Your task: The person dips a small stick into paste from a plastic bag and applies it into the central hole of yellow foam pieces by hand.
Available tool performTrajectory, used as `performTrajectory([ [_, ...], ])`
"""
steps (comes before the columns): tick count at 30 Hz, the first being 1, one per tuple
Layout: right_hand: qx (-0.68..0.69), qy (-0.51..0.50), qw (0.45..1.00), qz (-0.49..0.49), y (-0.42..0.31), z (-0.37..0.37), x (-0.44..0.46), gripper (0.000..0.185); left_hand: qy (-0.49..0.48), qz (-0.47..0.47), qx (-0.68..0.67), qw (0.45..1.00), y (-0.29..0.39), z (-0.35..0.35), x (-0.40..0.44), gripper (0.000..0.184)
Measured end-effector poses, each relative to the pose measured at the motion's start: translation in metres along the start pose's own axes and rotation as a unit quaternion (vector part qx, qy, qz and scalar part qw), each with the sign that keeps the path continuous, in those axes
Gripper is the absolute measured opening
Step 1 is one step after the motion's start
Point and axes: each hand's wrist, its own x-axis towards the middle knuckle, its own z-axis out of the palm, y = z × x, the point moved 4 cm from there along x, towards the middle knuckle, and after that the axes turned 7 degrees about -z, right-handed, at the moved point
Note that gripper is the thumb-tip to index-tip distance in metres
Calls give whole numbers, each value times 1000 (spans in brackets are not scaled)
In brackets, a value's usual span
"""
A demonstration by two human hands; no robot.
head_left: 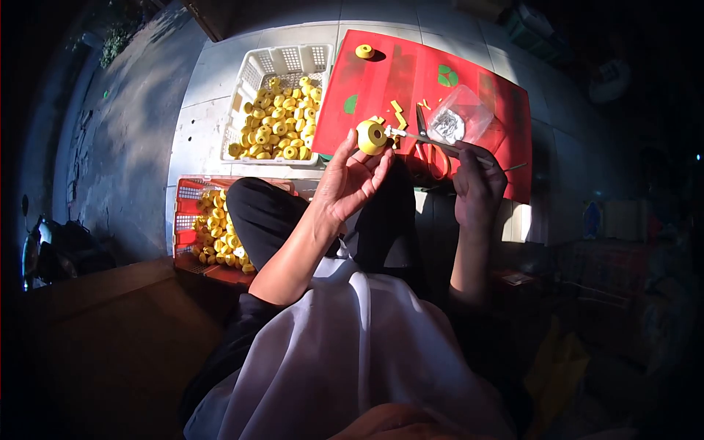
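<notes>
My left hand [350, 182] holds up a round yellow piece [370, 138] with a dark hole in its face, pinched between thumb and fingers. In my right hand [479, 183] is a thin stick-like tool [429, 138]; its whitish tip is at or close to the hole, and I cannot tell whether they touch. Beyond the tool, a clear plastic container [475, 111] with white-grey stuff inside stands on the red table [396, 70]. Orange-handled scissors [442, 165] lie near it, partly behind the tool. Small yellow strips [398, 114] lie beyond the held piece.
A white basket [253, 70] full of yellow pieces stands left of the table. Nearer, beside my leg, is a red crate [189, 194] with more of them. One single yellow piece [364, 51] sits at the table's far end.
</notes>
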Motion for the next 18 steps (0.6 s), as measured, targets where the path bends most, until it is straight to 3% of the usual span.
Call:
performTrajectory([
  [14, -104, -42, 994, -13, 1, 28, -11, 14, 32, 24, -21, 999, 4, -7, -18, 60],
  [18, -158, -118, 980, -31, -10, 31, -8, 13, 30, 16, -11, 999, 5, -8, -19, 59],
])
